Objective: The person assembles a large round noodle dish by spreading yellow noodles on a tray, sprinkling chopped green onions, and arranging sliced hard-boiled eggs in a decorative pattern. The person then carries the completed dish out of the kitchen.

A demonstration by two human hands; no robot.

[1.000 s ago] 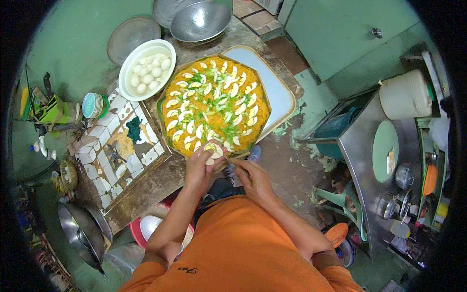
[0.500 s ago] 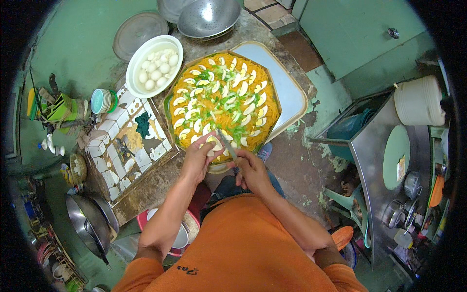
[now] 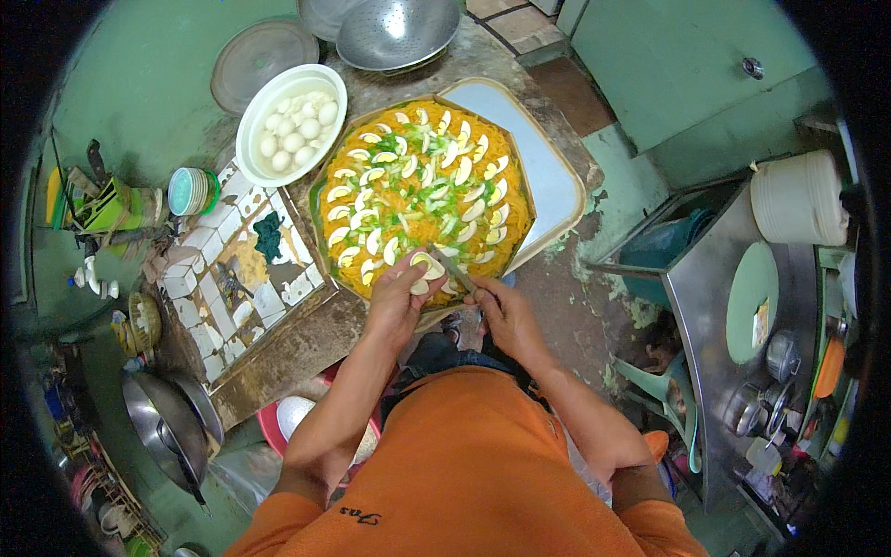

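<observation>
Both hands moved up, left hand [image 3: 397, 299] holding egg slice [image 3: 427, 266] at tray's near edge [image 3: 336, 278], knife [image 3: 455, 273] beside

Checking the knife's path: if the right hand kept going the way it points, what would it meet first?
Probably the egg held by the left hand; the right hand aims its knife there, though depth is unclear.

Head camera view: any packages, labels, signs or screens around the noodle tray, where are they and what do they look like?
Label: on the round green lid at the right counter; small yellowish rectangle.
Stack of white round containers: upper right, plain, no label showing.
No signs or screens in view.
</observation>
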